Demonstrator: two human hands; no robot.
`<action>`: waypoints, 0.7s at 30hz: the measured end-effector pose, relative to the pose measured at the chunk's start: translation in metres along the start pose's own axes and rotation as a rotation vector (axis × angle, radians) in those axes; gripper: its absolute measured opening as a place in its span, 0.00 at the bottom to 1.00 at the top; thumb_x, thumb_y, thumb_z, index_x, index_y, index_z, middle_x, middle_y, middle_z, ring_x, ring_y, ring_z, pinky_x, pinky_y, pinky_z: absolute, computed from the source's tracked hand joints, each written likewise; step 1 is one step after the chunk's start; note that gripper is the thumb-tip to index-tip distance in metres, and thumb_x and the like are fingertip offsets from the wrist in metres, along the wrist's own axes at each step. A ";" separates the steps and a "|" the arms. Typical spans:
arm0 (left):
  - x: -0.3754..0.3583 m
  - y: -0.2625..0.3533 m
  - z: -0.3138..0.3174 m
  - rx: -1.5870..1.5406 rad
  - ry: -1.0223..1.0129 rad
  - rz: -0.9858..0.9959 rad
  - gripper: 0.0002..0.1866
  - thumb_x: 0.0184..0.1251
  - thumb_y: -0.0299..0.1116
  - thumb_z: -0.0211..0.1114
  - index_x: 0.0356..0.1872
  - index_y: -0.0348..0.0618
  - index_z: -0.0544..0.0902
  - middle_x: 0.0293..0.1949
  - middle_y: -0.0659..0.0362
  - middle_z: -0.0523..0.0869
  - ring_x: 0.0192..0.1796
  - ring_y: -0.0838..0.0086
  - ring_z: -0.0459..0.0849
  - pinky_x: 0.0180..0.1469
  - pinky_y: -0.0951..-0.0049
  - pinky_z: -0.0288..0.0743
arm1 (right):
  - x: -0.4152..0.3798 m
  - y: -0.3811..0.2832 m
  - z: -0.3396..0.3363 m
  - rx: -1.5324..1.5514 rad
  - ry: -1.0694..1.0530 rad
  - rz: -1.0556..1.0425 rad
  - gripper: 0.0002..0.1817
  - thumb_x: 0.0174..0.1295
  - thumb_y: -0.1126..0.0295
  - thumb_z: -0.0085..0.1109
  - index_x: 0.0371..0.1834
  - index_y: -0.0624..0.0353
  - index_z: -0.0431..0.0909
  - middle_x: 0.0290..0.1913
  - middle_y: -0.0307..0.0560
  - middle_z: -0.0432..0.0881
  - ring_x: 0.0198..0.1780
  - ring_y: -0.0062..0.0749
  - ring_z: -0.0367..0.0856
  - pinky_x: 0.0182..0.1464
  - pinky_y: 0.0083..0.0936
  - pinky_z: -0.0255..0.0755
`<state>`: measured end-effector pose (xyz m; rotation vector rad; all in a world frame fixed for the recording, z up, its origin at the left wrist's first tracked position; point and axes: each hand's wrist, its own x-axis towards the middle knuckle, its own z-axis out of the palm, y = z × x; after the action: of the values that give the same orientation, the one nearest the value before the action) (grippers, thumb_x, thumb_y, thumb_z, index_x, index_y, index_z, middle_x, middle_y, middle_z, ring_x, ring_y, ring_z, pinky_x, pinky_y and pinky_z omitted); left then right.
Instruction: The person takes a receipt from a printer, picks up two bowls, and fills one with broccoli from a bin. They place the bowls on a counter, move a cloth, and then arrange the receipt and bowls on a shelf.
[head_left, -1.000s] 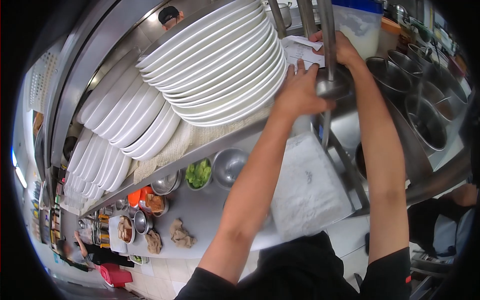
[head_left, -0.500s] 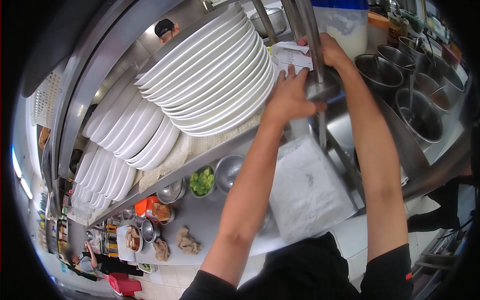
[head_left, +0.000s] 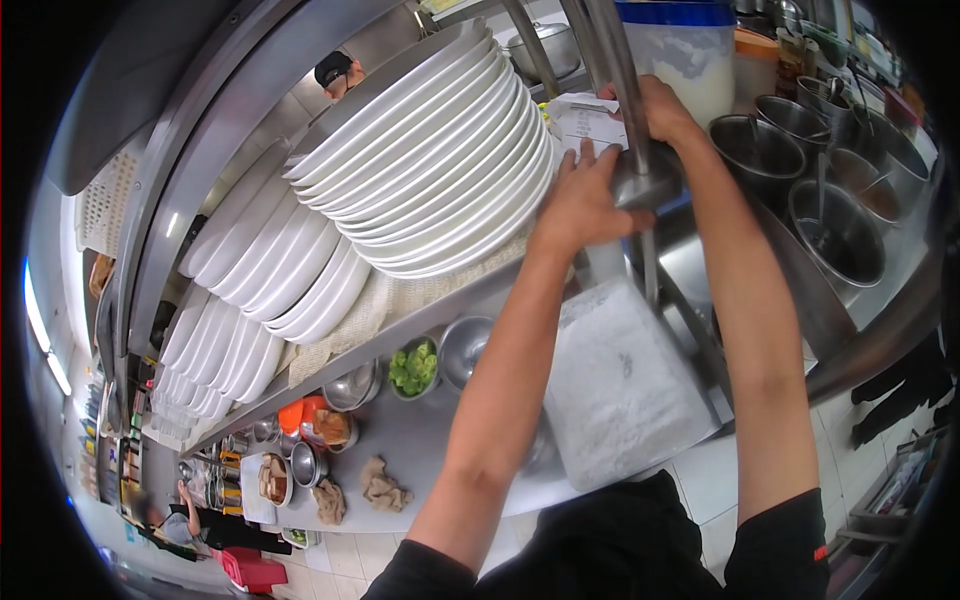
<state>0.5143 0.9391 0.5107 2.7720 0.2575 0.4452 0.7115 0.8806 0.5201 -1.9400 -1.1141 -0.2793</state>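
Observation:
A white printed paper slip (head_left: 588, 122) lies on the shelf between the tall stack of white plates (head_left: 430, 170) and a metal post (head_left: 622, 80). My left hand (head_left: 585, 200) is open, with fingers spread and their tips at the slip's lower edge. Behind the post, my right hand (head_left: 658, 108) has its fingers curled at the slip's upper right corner; the post hides part of them. Below my hands stands a white, powder-dusted block-like container (head_left: 630, 385).
White bowls (head_left: 270, 245) and smaller dishes stand on the cloth-lined shelf. Metal pots (head_left: 755, 145) with utensils and a blue-lidded tub (head_left: 690, 60) are at right. The lower counter holds a bowl of green vegetables (head_left: 413, 367) and crumpled cloths (head_left: 383, 487). Other people are in the background.
The view has shifted slightly, so the plates and counter sit a little further right and lower. My left hand has moved slightly lower against the slip; my right hand stays at its corner.

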 end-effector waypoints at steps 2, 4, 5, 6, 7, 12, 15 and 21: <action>0.000 0.000 0.000 0.006 -0.002 -0.006 0.53 0.37 0.54 0.76 0.68 0.46 0.64 0.70 0.33 0.53 0.73 0.40 0.50 0.72 0.52 0.48 | 0.002 0.001 0.000 -0.010 -0.016 0.005 0.15 0.50 0.75 0.63 0.43 0.58 0.82 0.38 0.49 0.85 0.40 0.34 0.82 0.45 0.28 0.75; 0.000 0.001 0.000 0.009 -0.002 -0.010 0.53 0.37 0.54 0.76 0.68 0.46 0.64 0.70 0.34 0.53 0.73 0.40 0.50 0.72 0.52 0.48 | 0.003 0.001 0.001 0.005 -0.029 0.031 0.16 0.50 0.75 0.63 0.44 0.58 0.82 0.38 0.50 0.85 0.40 0.35 0.83 0.45 0.28 0.75; -0.001 0.002 -0.001 0.010 -0.001 -0.013 0.52 0.37 0.54 0.76 0.68 0.46 0.64 0.70 0.34 0.53 0.73 0.41 0.50 0.72 0.52 0.48 | 0.003 0.000 0.000 0.025 -0.034 0.053 0.16 0.50 0.75 0.63 0.44 0.58 0.82 0.39 0.50 0.85 0.40 0.36 0.83 0.45 0.28 0.75; -0.002 0.003 -0.001 0.011 0.000 -0.015 0.52 0.37 0.54 0.76 0.68 0.46 0.64 0.70 0.34 0.53 0.73 0.41 0.50 0.73 0.52 0.48 | 0.002 -0.001 0.000 0.046 -0.038 0.075 0.16 0.49 0.75 0.62 0.45 0.57 0.82 0.39 0.50 0.85 0.41 0.37 0.83 0.45 0.29 0.75; -0.002 0.002 -0.001 0.010 0.002 -0.015 0.52 0.37 0.54 0.76 0.68 0.46 0.64 0.70 0.34 0.53 0.73 0.41 0.50 0.72 0.52 0.48 | 0.001 -0.002 0.000 0.061 -0.032 0.059 0.16 0.49 0.76 0.63 0.45 0.57 0.82 0.39 0.49 0.85 0.41 0.37 0.83 0.45 0.28 0.74; -0.001 0.002 0.000 0.009 0.004 -0.015 0.53 0.37 0.54 0.75 0.69 0.46 0.64 0.71 0.34 0.53 0.73 0.41 0.50 0.72 0.51 0.47 | 0.000 0.000 0.000 0.082 -0.016 0.020 0.17 0.48 0.76 0.63 0.45 0.57 0.82 0.39 0.49 0.85 0.41 0.37 0.83 0.46 0.28 0.74; 0.000 0.000 0.001 0.014 0.007 -0.008 0.53 0.37 0.54 0.75 0.69 0.46 0.64 0.71 0.34 0.53 0.73 0.41 0.50 0.72 0.50 0.47 | 0.001 0.000 0.000 0.082 -0.038 0.072 0.18 0.48 0.76 0.64 0.46 0.57 0.82 0.40 0.49 0.85 0.41 0.37 0.83 0.46 0.28 0.74; -0.001 0.001 0.001 0.012 0.013 -0.012 0.54 0.36 0.55 0.76 0.69 0.46 0.64 0.71 0.35 0.54 0.74 0.41 0.50 0.73 0.50 0.45 | 0.002 0.005 0.000 0.074 -0.026 -0.006 0.19 0.57 0.54 0.59 0.43 0.56 0.83 0.40 0.59 0.83 0.43 0.54 0.81 0.48 0.36 0.73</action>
<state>0.5141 0.9379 0.5100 2.7782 0.2798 0.4602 0.7167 0.8808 0.5180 -1.8799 -1.1320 -0.2137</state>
